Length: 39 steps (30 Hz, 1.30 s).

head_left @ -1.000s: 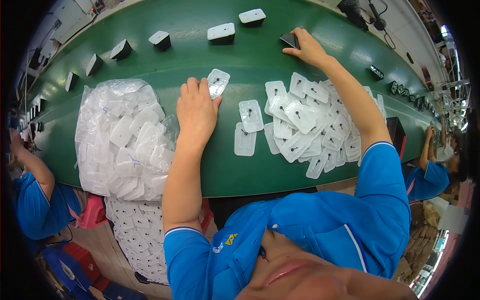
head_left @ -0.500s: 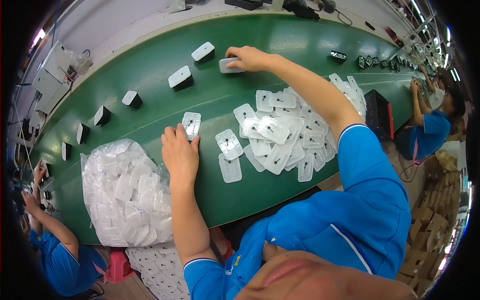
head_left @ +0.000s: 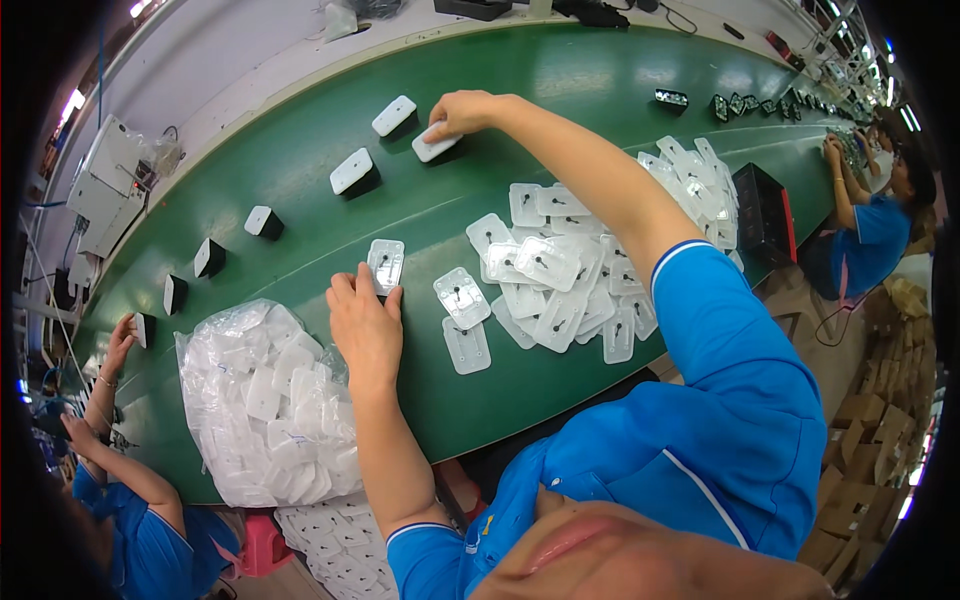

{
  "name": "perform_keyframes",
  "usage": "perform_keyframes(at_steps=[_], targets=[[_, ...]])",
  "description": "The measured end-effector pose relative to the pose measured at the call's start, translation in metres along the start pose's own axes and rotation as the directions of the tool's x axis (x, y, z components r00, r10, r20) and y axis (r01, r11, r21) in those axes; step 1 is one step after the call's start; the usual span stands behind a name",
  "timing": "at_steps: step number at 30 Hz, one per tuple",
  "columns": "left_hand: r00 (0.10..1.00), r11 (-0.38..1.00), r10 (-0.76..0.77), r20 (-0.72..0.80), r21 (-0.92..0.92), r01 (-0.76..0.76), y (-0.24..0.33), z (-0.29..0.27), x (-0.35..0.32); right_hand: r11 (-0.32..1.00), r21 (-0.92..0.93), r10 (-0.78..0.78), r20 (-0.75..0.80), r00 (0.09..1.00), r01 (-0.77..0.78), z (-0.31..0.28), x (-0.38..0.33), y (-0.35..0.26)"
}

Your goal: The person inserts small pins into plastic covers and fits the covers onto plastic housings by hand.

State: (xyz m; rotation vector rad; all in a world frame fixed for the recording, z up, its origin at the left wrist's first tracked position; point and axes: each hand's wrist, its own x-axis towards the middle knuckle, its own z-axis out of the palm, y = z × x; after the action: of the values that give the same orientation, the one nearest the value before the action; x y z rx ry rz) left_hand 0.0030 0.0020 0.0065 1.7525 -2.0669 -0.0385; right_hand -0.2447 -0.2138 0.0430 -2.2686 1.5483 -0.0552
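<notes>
My right hand (head_left: 465,112) reaches to the far side of the green table and grips the top edge of a black box with a white cover (head_left: 435,147). My left hand (head_left: 364,328) is nearer, with thumb and fingers around the lower end of a translucent white plastic plate (head_left: 386,262) that has a dark piece at its middle. Two similar plates (head_left: 463,299) lie just right of this hand. Farther right spreads a heap of these plates (head_left: 560,265). Two white-topped black boxes (head_left: 353,172) stand left of my right hand.
A clear plastic bag of white plates (head_left: 265,410) sits left of my left arm. More white-topped boxes (head_left: 263,222) line the table leftward, where another person's hand (head_left: 122,345) touches one. A black bin (head_left: 765,215) stands right; small dark parts (head_left: 750,105) lie farther off.
My right hand has moved slightly left and nearer with the white-topped box. The left hand stays at its plate. At far left, the other person's hand has come up to a box.
</notes>
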Motion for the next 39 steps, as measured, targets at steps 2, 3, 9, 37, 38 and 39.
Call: perform_keyframes(at_steps=[2,3,9,37,38,39], targets=[[1.000,1.000,0.007,0.005,0.003,-0.007,0.000,0.001,-0.001,1.000,0.015,0.010,-0.003,1.000,-0.010,0.002,0.006,0.005],[1.000,1.000,0.010,-0.001,0.002,-0.010,0.000,0.000,0.000,1.000,0.018,0.015,-0.008,1.000,-0.015,0.001,0.007,0.006],[1.000,1.000,-0.014,0.017,0.007,0.014,0.001,-0.002,-0.001,0.983,-0.147,0.077,-0.209,0.975,-0.109,-0.015,-0.012,0.012],[0.998,0.999,0.049,0.040,-0.006,-0.048,0.007,-0.013,-0.007,0.382,-0.468,0.502,-0.619,0.604,-0.797,-0.029,-0.146,0.216],[0.998,0.999,0.045,0.038,-0.003,-0.045,0.006,-0.014,-0.006,0.415,-0.263,0.675,-0.553,0.489,-0.871,-0.030,-0.147,0.220],[0.998,0.999,0.054,0.037,-0.004,-0.053,0.007,-0.013,-0.006,0.387,-0.052,0.822,-0.432,0.370,-0.921,-0.030,-0.153,0.228]])
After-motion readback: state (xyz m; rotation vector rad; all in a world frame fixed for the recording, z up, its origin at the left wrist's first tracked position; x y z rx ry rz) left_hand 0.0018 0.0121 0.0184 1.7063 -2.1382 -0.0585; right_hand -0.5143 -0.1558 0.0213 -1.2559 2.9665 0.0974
